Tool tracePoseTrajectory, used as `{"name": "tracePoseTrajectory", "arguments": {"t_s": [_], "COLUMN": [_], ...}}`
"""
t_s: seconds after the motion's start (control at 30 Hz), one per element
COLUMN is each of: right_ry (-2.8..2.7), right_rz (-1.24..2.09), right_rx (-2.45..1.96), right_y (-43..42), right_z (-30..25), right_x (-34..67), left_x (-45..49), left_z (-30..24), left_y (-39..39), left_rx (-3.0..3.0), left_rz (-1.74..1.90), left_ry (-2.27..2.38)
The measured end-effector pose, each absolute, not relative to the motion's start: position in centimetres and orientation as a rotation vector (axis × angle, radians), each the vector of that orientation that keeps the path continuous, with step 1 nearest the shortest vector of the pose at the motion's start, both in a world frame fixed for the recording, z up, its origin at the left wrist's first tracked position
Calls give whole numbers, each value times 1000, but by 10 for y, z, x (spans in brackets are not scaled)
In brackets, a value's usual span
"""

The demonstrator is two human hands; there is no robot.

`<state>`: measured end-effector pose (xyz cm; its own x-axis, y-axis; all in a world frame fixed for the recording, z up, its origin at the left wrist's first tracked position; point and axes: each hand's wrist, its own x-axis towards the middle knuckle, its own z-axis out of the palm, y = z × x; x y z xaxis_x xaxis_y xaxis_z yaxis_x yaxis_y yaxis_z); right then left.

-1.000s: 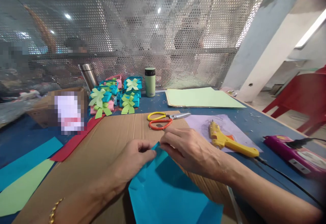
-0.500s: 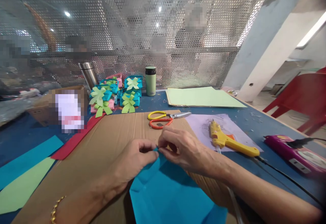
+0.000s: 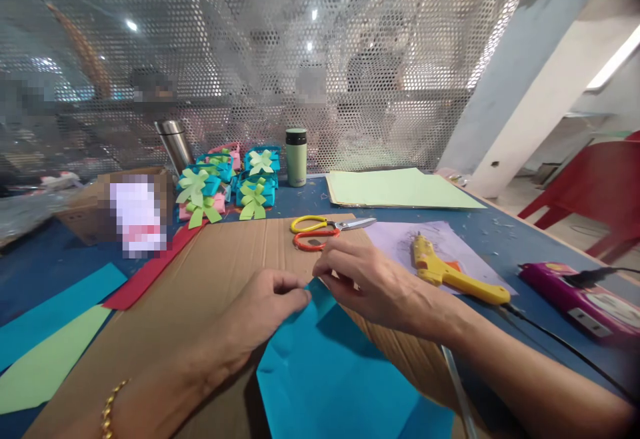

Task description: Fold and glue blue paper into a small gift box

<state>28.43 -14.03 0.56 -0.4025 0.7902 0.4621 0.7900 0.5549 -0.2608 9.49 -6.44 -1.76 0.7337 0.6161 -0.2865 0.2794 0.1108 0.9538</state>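
Note:
A blue paper sheet point(image 3: 330, 372) lies on a brown cardboard mat point(image 3: 210, 286) in front of me. My left hand point(image 3: 263, 312) pinches the sheet's far corner from the left, fingers closed. My right hand point(image 3: 370, 282) pinches the same corner from the right. Both hands meet at that tip. Just beyond them lie scissors point(image 3: 320, 232) with yellow and orange handles.
A yellow glue gun point(image 3: 450, 272) rests on a white sheet, its cord running right. A purple device point(image 3: 575, 296) sits at the right. Finished paper boxes with green bows point(image 3: 225, 182), a green flask point(image 3: 296, 157), a steel flask point(image 3: 173, 146), light green sheets point(image 3: 395, 189), a cardboard box point(image 3: 80, 209).
The hands stay together at the blue sheet's corner; the right fingers have shifted slightly and the corner tip shows again between them.

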Motion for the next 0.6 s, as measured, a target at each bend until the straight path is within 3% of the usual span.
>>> {"name": "tracePoseTrajectory", "arguments": {"t_s": [0.6], "right_ry": [-2527], "right_rz": [-433], "right_rx": [-1300], "right_y": [-149], "right_z": [-4], "right_x": [272], "left_x": [97], "left_z": [-31], "left_y": [-63], "left_rx": [1393], "left_rz": [346], "left_ry": [661]}}
